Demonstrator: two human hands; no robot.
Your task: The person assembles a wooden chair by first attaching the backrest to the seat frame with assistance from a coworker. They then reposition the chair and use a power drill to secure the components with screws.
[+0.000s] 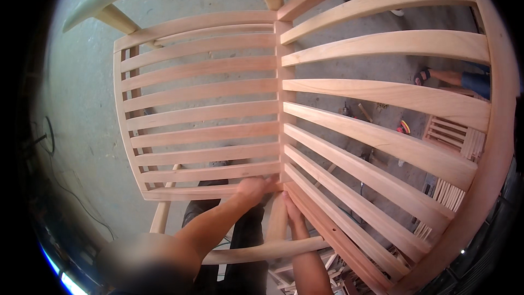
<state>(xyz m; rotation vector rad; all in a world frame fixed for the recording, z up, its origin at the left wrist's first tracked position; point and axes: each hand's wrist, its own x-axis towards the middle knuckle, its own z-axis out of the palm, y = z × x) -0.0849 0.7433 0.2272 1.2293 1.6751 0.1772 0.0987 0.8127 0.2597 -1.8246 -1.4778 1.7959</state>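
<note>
Chair frame slatted and joined, unfinished; left hand pressing bottom rail, right hand clamped on leg.

Both hands on slatted wooden chair frame.

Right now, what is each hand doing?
Left hand: closed on the bottom slat of the pale slatted wooden chair frame.
Right hand: fingers against the frame's centre post; grip unclear.
</note>
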